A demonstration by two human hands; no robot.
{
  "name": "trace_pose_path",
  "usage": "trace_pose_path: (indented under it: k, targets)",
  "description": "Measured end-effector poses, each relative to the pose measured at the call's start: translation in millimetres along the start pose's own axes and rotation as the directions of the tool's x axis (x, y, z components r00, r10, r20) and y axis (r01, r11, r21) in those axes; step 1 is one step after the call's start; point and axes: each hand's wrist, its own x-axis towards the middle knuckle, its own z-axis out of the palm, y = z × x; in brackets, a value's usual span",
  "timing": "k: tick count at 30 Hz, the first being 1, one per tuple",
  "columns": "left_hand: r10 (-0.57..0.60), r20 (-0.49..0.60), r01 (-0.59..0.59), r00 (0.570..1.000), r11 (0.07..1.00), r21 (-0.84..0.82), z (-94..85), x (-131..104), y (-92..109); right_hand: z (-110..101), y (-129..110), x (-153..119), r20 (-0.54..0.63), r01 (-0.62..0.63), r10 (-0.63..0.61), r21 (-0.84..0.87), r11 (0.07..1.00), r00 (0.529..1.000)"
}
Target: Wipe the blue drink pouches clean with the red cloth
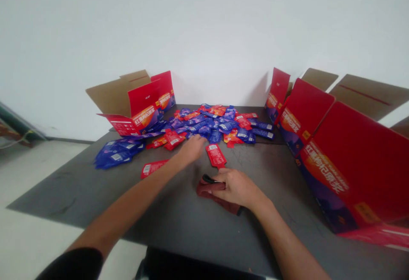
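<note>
My left hand reaches to the near edge of a pile of blue and red pouches; its fingertips are blurred, and what they hold, if anything, cannot be made out. My right hand is closed on a brown-red cloth with a black edge, low over the grey table. Just beyond my right hand lies a red pouch, its narrow end toward my fingers. Another red pouch lies partly behind my left forearm.
Open red and purple cartons stand at the left and along the right side, flaps up. Several blue pouches lie stacked near the table's left edge. A white wall rises behind the table.
</note>
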Motion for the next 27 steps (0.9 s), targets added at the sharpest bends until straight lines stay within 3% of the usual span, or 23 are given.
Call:
trace_pose_path:
  k: [5, 15, 22, 27]
  targets:
    - [-0.042, 0.028, 0.041, 0.999, 0.998, 0.051, 16.1, 43, -6, 0, 1, -1, -0.028, -0.012, 0.012, -0.019, 1.000, 1.000]
    - [-0.111, 0.033, 0.106, 0.993, 0.987, 0.117, 36.9, 54, -24, 0, 1, -2, -0.025, -0.044, 0.043, -0.034, 0.998, 0.999]
    - [-0.143, -0.045, 0.141, 0.989, 0.990, -0.030, 22.7, 35, -30, -2, 3, -1, -0.016, -0.043, 0.042, -0.024, 0.999, 0.999]
    - [-0.270, -0.153, 0.239, 0.951, 0.952, -0.193, -11.0, -3, -12, -3, 12, -2, -0.035, -0.047, 0.047, 0.020, 0.999, 0.998]
